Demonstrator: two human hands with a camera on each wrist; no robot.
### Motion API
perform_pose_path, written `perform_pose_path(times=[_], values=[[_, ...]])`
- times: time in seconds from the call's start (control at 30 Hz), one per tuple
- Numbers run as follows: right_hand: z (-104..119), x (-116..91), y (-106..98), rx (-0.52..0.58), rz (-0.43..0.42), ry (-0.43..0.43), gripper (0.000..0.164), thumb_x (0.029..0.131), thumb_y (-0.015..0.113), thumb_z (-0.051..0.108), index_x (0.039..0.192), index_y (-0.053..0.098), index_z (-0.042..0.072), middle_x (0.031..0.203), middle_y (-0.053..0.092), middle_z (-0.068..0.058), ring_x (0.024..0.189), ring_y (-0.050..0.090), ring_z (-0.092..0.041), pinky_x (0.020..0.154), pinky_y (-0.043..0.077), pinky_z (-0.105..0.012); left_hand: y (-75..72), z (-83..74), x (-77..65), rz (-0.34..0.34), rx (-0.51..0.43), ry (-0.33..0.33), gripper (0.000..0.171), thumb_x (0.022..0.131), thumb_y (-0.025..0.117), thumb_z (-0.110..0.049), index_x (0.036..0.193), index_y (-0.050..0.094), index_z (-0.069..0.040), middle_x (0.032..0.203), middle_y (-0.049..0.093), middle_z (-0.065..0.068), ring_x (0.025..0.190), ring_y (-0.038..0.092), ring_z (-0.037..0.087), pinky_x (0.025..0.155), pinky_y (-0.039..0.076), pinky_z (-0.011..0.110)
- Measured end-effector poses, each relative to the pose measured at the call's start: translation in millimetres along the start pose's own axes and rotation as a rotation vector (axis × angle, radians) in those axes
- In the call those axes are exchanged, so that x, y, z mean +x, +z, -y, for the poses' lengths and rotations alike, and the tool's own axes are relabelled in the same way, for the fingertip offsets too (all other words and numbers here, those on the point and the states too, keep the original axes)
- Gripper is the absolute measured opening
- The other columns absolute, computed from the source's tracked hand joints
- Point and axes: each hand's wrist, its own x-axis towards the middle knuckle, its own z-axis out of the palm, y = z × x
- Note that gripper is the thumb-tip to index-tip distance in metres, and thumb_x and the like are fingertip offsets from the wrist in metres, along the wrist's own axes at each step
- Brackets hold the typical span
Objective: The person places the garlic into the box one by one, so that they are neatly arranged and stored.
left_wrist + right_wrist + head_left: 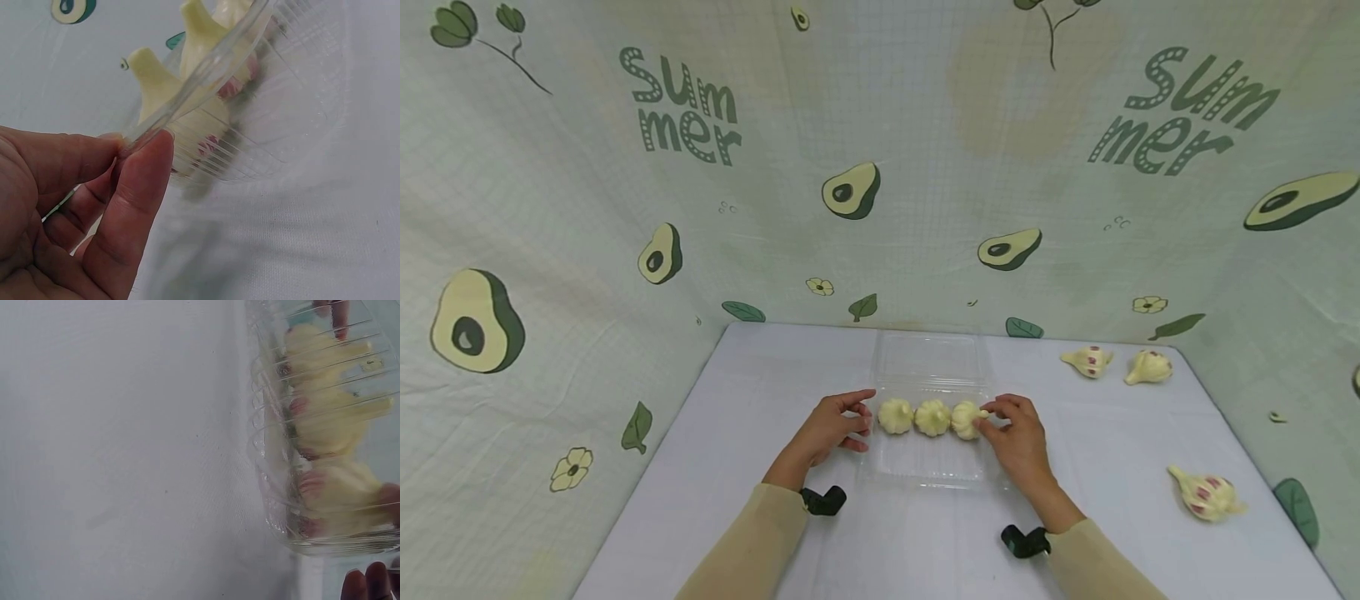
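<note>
A clear plastic clamshell container (pixel 927 462) lies with its lid (pixel 931 354) folded back away from me. Three garlic bulbs stand in a row inside it, stems up: a left bulb (pixel 895 416), a middle bulb (pixel 932 417) and a right bulb (pixel 964 420). At the container's left side, my left hand (pixel 833 429) pinches the rim (pixel 203 75) between thumb and finger. My right hand (pixel 1021 437) reaches over the right side and holds the right bulb near its stem with thumb and fingertips. Other right fingers (pixel 369 584) show outside the clear wall.
Two more garlic bulbs lie at the table's back right, one bulb (pixel 1088 361) beside another bulb (pixel 1148 367). A further garlic bulb (pixel 1206 493) lies near the right edge. Printed cloth (pixel 925 108) hangs behind and at both sides of the white table (pixel 700 467).
</note>
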Motion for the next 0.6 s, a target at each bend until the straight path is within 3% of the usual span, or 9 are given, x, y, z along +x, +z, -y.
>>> perform_pose_path(times=[0.23, 0.6], values=[[2.6, -0.1, -1.3, -0.014, 0.05, 0.005, 0.019, 0.09, 0.084, 0.009, 0.107, 0.077, 0.004, 0.126, 0.057, -0.019, 0.108, 0.062, -0.035, 0.08, 0.055, -0.026, 0.0, 0.2, 0.2, 0.003, -0.009, 0.001, 0.06, 0.098, 0.067, 0.006, 0.155, 0.054, -0.01, 0.112, 0.058, 0.01, 0.085, 0.066, 0.018, 0.065, 0.066, 0.033], [3.3, -0.8, -1.9, -0.003, 0.075, 0.027, 0.034, 0.089, 0.085, 0.007, 0.12, 0.072, 0.002, 0.133, 0.054, -0.018, 0.109, 0.06, -0.032, 0.08, 0.053, -0.023, -0.6, 0.7, 0.3, 0.002, -0.003, 0.004, 0.06, 0.098, 0.067, 0.006, 0.155, 0.055, -0.01, 0.112, 0.058, 0.01, 0.085, 0.066, 0.017, 0.065, 0.067, 0.033]])
